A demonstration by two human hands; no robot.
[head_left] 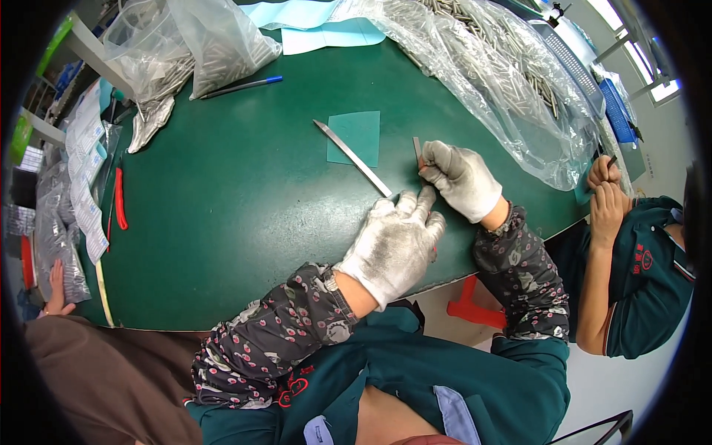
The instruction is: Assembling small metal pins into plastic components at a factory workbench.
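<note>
My right hand (461, 178), in a smudged white glove, is closed in a pinch around a short flat metal strip (417, 150), whose end sticks up past the fingers. Just left of it and nearer to me, my left hand (393, 241), gloved as well, lies palm down with its fingers stretched apart. Its fingertips come close to the right hand; what is under the palm is hidden. A long, narrow metal blade (352, 158) with a pointed far end lies slantwise on the green table (245, 193), its near end by my left fingertips. Partly under the blade is a green square sheet (367, 133).
Clear bags of metal pins (512, 74) spread across the far right, with another bag (222, 52) at far left. A pen (245, 87) lies near it. Red-handled pliers (120, 199) rest at left. A co-worker's hands (607, 189) are at the right edge.
</note>
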